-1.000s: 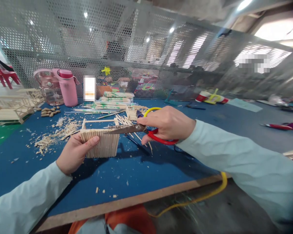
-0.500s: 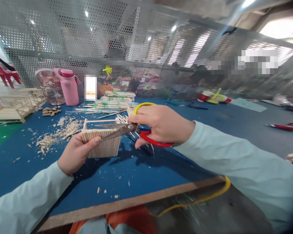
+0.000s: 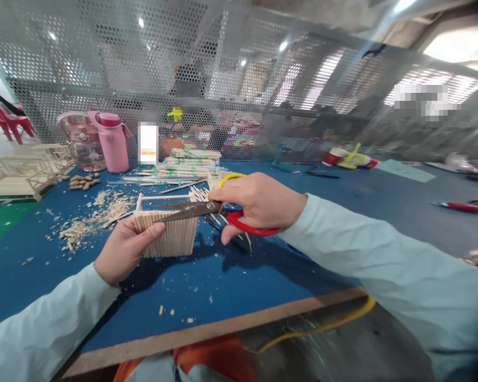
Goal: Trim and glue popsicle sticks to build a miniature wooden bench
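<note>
My left hand [image 3: 125,249] grips the left end of a small model piece made of wooden sticks [image 3: 173,239], its thumb pressed on the row of upright sticks. In my right hand [image 3: 263,204] is a pair of scissors [image 3: 187,211] with one yellow and one red handle loop. The blades reach left along the top edge of the stick row, slightly apart, their tips near my left thumb. Loose thin sticks [image 3: 200,193] show behind the blades. Part of the model is hidden by the scissors and my left fingers.
Wood scraps [image 3: 79,228] and several peanuts [image 3: 83,181] lie on the blue table at left, near stick-built models [image 3: 16,178]. A pink bottle [image 3: 114,146], a clear jug [image 3: 88,146] and bundled sticks [image 3: 191,164] stand or lie along the perforated metal screen [image 3: 103,63].
The scissor blades have drawn closer together and lie flatter along the stick edge. My right hand and forearm have shifted slightly left; my left hand and the model stay almost still.
</note>
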Motion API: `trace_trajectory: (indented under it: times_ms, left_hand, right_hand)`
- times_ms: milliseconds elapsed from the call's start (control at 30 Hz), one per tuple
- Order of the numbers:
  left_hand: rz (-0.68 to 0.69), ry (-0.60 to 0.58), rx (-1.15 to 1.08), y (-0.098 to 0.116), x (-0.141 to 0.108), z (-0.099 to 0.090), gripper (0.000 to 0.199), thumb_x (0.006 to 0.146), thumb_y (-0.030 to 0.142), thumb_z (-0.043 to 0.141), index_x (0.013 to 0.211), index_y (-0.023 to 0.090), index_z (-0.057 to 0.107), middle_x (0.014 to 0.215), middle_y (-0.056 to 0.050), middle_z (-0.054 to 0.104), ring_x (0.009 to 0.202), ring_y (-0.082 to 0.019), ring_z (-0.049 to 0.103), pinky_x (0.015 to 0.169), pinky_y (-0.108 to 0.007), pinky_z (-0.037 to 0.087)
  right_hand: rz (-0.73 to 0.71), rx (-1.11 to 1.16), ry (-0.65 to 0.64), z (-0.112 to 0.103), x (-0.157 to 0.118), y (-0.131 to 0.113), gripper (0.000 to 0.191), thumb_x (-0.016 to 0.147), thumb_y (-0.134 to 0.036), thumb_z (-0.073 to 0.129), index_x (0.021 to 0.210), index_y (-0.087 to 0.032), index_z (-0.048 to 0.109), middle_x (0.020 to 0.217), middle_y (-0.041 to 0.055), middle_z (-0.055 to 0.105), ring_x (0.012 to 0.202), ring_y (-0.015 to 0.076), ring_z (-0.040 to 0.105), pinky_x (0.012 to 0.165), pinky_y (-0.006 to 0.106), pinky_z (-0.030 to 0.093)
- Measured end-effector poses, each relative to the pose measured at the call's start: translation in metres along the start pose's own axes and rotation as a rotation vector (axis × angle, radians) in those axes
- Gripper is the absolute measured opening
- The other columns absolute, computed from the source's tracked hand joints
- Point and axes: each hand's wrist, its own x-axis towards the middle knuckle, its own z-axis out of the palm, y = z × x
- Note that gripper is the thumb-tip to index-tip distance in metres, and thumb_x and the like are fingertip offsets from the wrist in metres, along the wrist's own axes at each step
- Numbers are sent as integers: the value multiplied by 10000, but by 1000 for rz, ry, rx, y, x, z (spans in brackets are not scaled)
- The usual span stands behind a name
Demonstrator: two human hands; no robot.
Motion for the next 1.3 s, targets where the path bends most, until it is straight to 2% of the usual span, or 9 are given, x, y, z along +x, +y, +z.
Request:
trace_trajectory:
  times_ms: [200, 400, 833, 1000, 1300]
  left_hand:
    - [20, -26, 17, -1, 1, -2, 260, 730, 316, 653, 945, 178, 698, 888, -65, 724, 803, -221, 657, 734, -332, 511]
    - [19, -26, 17, -2, 1, -1, 266, 721, 313, 662, 944, 173, 699, 893, -65, 725, 811, -225, 659, 738, -325, 510]
    - [0, -51, -21, -2, 2, -1, 270, 742, 319, 645, 965, 174, 690, 854, -63, 723, 757, -208, 659, 693, -318, 512]
    - [23, -27, 1, -4, 1, -2, 265, 733, 305, 658, 964, 182, 693, 887, -60, 719, 802, -198, 647, 733, -303, 495]
    - [33, -55, -18, -4, 3, -1, 256, 742, 284, 651, 985, 212, 689, 906, -42, 719, 778, -189, 653, 718, -301, 502]
  right_hand:
    - [-39, -36, -45, -7, 3, 3, 659, 690, -692, 485, 1036, -138, 573, 840, 94, 562, 750, 198, 498, 658, 305, 362]
    - [-45, 23, -109, -10, 9, 2, 669, 676, -690, 508, 1049, -139, 569, 859, 93, 553, 758, 192, 490, 667, 301, 359]
    - [-64, 228, -125, -5, 13, 7, 556, 705, -615, 551, 988, -138, 585, 829, 77, 570, 769, 177, 502, 692, 288, 384]
    - [-22, 237, -152, -5, 14, 3, 626, 685, -620, 570, 1081, -134, 552, 904, 97, 566, 818, 191, 509, 721, 307, 391]
    - [-52, 190, -177, -10, 14, 3, 682, 667, -630, 580, 1128, -128, 539, 913, 106, 560, 817, 199, 503, 721, 321, 387]
